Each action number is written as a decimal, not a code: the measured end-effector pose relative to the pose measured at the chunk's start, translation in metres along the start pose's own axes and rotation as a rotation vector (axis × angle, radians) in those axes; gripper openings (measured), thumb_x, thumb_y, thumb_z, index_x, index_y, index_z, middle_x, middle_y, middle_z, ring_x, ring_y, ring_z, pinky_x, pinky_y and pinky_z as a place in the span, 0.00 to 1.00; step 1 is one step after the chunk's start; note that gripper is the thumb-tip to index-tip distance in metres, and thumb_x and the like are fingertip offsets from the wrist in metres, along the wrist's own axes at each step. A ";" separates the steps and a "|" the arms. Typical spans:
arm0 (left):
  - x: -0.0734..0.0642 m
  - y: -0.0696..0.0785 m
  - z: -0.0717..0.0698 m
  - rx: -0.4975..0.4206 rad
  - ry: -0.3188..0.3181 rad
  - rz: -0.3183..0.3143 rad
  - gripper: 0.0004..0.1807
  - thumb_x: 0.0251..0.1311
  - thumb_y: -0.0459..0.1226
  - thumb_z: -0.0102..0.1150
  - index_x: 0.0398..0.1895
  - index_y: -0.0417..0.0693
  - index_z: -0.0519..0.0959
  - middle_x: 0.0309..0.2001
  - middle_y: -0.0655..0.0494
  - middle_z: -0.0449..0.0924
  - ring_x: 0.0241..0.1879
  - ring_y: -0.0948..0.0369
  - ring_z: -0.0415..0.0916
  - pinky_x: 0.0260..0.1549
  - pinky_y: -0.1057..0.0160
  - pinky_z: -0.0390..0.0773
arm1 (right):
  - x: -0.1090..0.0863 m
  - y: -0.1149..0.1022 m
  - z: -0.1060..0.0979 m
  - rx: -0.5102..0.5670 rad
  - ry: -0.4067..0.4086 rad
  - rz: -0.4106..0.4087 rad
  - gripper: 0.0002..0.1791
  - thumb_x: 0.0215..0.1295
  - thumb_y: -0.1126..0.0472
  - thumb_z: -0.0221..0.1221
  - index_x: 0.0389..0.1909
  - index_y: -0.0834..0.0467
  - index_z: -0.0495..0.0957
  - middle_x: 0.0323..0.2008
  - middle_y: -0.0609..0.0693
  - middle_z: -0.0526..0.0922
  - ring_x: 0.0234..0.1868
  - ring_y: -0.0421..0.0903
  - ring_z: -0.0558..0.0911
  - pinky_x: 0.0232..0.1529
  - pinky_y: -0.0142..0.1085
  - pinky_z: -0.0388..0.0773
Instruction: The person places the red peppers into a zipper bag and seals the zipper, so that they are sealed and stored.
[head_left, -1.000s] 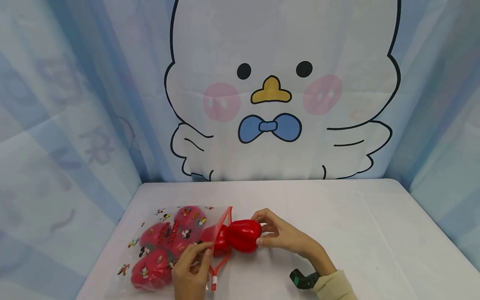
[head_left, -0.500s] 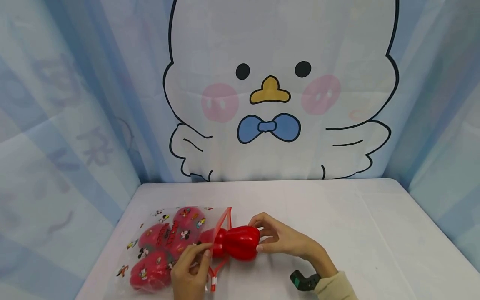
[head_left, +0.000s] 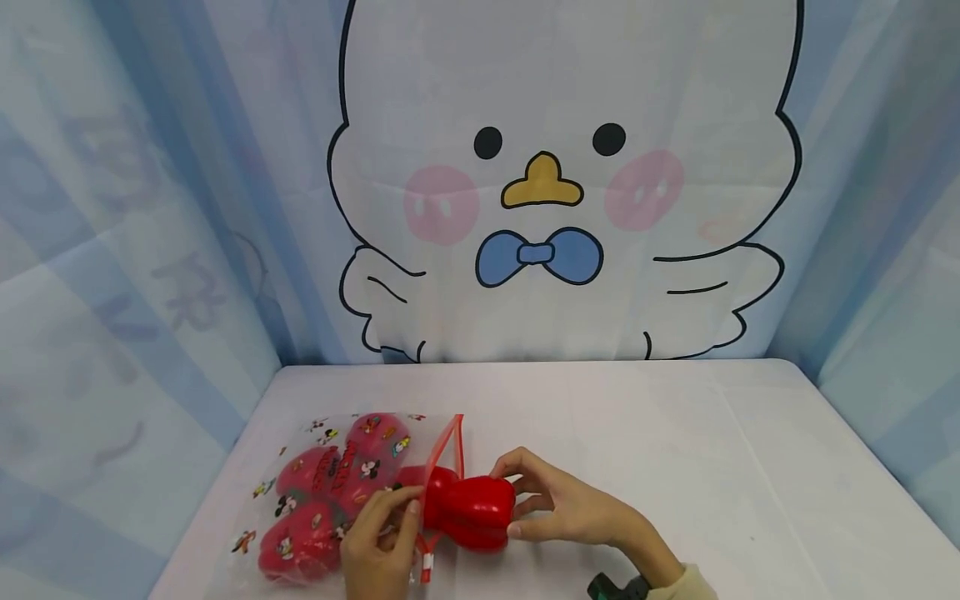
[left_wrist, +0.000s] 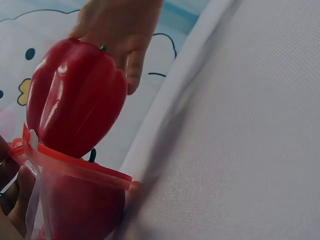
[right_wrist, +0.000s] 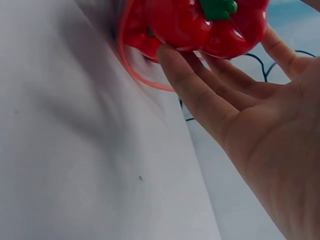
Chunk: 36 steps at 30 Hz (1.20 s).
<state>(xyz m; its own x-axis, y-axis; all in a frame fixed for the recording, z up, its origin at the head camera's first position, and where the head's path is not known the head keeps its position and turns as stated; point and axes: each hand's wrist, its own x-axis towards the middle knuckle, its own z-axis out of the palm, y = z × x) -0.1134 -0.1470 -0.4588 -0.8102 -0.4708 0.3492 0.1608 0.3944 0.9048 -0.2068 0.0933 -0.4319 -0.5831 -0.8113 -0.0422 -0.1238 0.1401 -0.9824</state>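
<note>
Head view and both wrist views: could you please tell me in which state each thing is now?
Printed bag: open, containing peppers.
Bagged peppers: inside, visible through the plastic.
Outer red pepper: at the bag's mouth, mostly outside, green stem toward the right hand.
Left hand: pinching the bag's edge.
Right hand: holding the outer pepper.
Curtain: hanging behind.

Red pepper point(head_left: 480, 510) in right hand point(head_left: 573, 500) at mouth of clear bag point(head_left: 429, 433)
</note>
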 end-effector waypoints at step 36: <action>-0.001 -0.002 -0.001 0.007 0.003 0.086 0.17 0.59 0.23 0.69 0.40 0.57 0.88 0.30 0.68 0.81 0.24 0.70 0.77 0.16 0.74 0.75 | 0.008 -0.011 0.060 -0.279 0.379 -0.020 0.33 0.65 0.46 0.71 0.65 0.45 0.66 0.61 0.42 0.73 0.59 0.46 0.79 0.54 0.33 0.84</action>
<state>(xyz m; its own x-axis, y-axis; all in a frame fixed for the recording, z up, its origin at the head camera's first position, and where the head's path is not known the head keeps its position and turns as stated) -0.1129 -0.1479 -0.4608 -0.7917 -0.4375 0.4264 0.2260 0.4386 0.8698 -0.1617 0.0516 -0.4320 -0.8240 -0.5584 0.0963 -0.3188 0.3163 -0.8935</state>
